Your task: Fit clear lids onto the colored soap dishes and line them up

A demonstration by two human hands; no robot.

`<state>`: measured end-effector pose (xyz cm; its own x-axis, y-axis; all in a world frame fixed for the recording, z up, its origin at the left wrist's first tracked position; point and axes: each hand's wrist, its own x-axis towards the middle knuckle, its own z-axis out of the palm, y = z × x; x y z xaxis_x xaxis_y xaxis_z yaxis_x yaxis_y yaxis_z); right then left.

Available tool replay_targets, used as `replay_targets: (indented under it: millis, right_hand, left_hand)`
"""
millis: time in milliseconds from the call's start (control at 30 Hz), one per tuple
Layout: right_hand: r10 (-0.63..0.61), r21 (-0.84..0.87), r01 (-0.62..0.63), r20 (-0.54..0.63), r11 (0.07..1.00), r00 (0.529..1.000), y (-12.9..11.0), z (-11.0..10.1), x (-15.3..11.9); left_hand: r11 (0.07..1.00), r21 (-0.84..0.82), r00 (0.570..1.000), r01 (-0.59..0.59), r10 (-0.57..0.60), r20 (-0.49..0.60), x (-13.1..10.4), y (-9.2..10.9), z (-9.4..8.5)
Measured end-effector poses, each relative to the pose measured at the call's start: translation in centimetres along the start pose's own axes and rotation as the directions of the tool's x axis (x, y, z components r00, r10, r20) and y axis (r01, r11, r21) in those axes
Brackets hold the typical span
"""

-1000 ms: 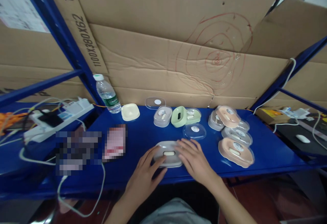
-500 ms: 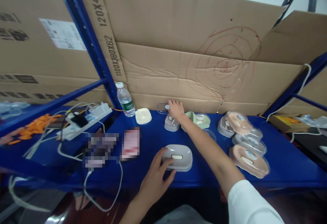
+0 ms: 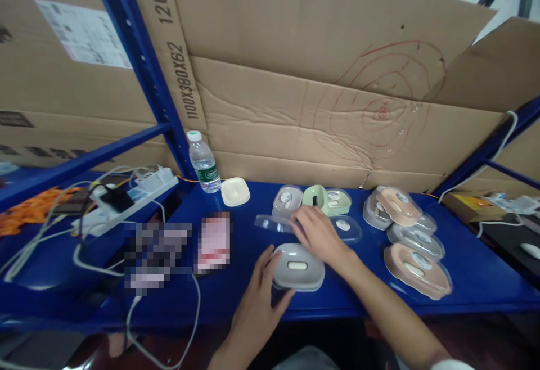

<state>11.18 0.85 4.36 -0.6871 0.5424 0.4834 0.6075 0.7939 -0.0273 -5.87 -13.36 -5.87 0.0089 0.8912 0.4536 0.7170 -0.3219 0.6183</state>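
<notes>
A grey rounded plastic case [image 3: 298, 273] with a white oval piece in its middle lies near the table's front edge. My left hand [image 3: 264, 294] grips its left end, thumb at the front and fingers at the back left. Just behind that case, my right hand [image 3: 317, 234] is closed on a clear plastic lid [image 3: 272, 224], which juts out leftward and looks tilted. Farther back stand another grey case [image 3: 287, 200], a green case [image 3: 337, 201] and a green piece [image 3: 314, 197] leaning beside it. A second clear lid [image 3: 346, 229] with a round sticker lies right of my right hand.
Pinkish and grey lidded cases [image 3: 417, 269] are piled at the right. A water bottle [image 3: 204, 163] and a cream-coloured tray [image 3: 235, 191] stand at the back left. A power strip [image 3: 126, 207] with cables and blurred-out flat objects [image 3: 214, 240] occupy the left. Cardboard [image 3: 261, 100] walls the back.
My right hand has drawn the clear lid from the back of the table toward the front grey case, uncovering the rear grey case. My left hand stays on the front case. The view has shifted slightly.
</notes>
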Motion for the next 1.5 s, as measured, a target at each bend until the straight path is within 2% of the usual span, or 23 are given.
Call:
replay_targets:
  millis: [67, 133, 267, 333, 500, 667, 733, 833, 967, 1067, 1233, 1367, 1500]
  right_hand:
    - [0.041, -0.010, -0.041, -0.021, 0.999, 0.999, -1.0, -0.5, -4.5]
    - [0.115, 0.039, -0.114, -0.030, 0.993, 0.993, -1.7, -0.6, -7.8]
    - [0.200, 0.305, -0.203, 0.041, 0.930, 0.979, -2.3, -0.5, -10.7]
    - [0.212, 0.358, -0.214, 0.047, 0.909, 0.976, -2.4, -0.3, -11.2]
    - [0.205, 0.394, -0.173, -0.042, 0.903, 0.978, -2.9, 1.1, -12.1]
    - [0.282, 0.389, -0.216, -0.121, 0.896, 0.952, -3.3, 1.8, -12.5]
    - [0.314, 0.377, -0.236, -0.159, 0.896, 0.936, -3.4, 1.8, -12.5]
    - [0.340, 0.330, -0.262, -0.206, 0.907, 0.918, -3.5, 2.0, -12.5]
    - [0.373, 0.334, -0.308, -0.148, 0.891, 0.916, -3.6, 2.4, -12.6]
    - [0.447, 0.344, -0.388, -0.111, 0.855, 0.888, -3.4, 2.9, -12.6]
    - [0.490, 0.290, -0.440, -0.127, 0.850, 0.863, -2.9, 3.3, -12.4]
    - [0.492, 0.240, -0.451, -0.152, 0.860, 0.857, -2.8, 3.2, -12.3]
    - [0.479, 0.220, -0.444, -0.143, 0.868, 0.866, -2.7, 3.2, -12.4]
  left_hand:
    - [1.000, -0.017, 1.000, 0.003, -0.003, -0.018, 0.1, 0.0, 0.1]
    - [0.999, -0.037, 1.000, 0.000, -0.001, -0.027, 0.1, -0.2, 0.4]
    - [0.992, -0.122, 0.996, -0.018, 0.007, -0.089, 0.1, -0.8, 1.1]
    - [0.988, -0.154, 0.993, -0.028, 0.009, -0.121, 0.1, -1.0, 1.4]
    - [0.981, -0.189, 0.980, -0.034, -0.005, -0.201, 0.1, -1.2, 1.7]
    - [0.963, -0.258, 0.971, -0.075, 0.011, -0.240, 0.2, -1.4, 1.7]
    - [0.964, -0.261, 0.978, -0.058, 0.003, -0.207, 0.2, -1.3, 1.6]
    - [0.981, -0.192, 0.992, 0.027, -0.050, -0.116, 0.2, -1.0, 1.3]
    - [0.995, -0.063, 0.997, 0.077, -0.076, 0.009, 0.1, -0.1, 0.8]
    - [0.997, 0.023, 0.995, 0.070, -0.072, 0.070, 0.3, 0.2, 0.3]
    - [0.999, -0.026, 0.990, 0.039, -0.035, 0.137, 2.2, -0.3, -0.1]
    - [0.997, -0.068, 0.976, -0.035, 0.049, 0.212, 4.4, -0.9, 0.7]
    - [0.996, -0.087, 0.986, -0.023, 0.037, 0.160, 5.1, -0.9, 1.8]
